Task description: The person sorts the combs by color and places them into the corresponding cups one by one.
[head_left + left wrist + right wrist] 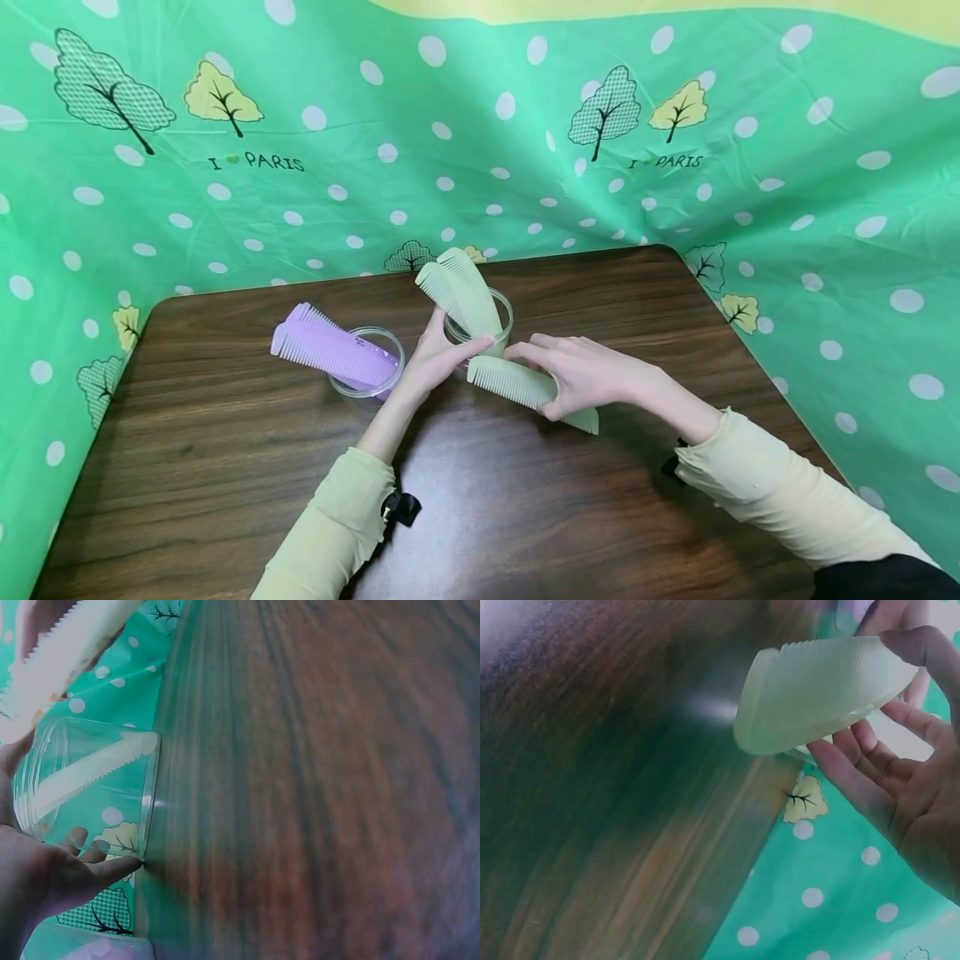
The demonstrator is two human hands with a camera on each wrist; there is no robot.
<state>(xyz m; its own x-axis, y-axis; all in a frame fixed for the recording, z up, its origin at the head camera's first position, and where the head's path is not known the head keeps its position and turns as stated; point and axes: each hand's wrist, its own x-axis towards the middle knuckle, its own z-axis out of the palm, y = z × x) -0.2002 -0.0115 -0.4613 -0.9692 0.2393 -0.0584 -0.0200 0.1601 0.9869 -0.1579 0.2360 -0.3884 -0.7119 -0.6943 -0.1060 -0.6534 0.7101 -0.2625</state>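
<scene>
My left hand (435, 354) grips a clear plastic jar (507, 321), its thumb near the rim and its fingers round the side. Two pale green combs (467, 296) lean in that jar, tops sticking out toward the far left. In the left wrist view, the lower part of a green comb (97, 771) shows through the jar wall. My right hand (585, 375) pinches another pale green comb (506, 380) between thumb and fingers, just in front of the jar. This comb lies slantwise, one end close to my left thumb. The right wrist view shows its smooth end (780, 712) jutting out past the fingers.
To the left stands a second clear jar (400, 342) with purple combs (326, 346) leaning out leftward. Both jars are on a dark wood-grain table (480, 517). A green dotted cloth (450, 125) hangs behind the table and along its sides.
</scene>
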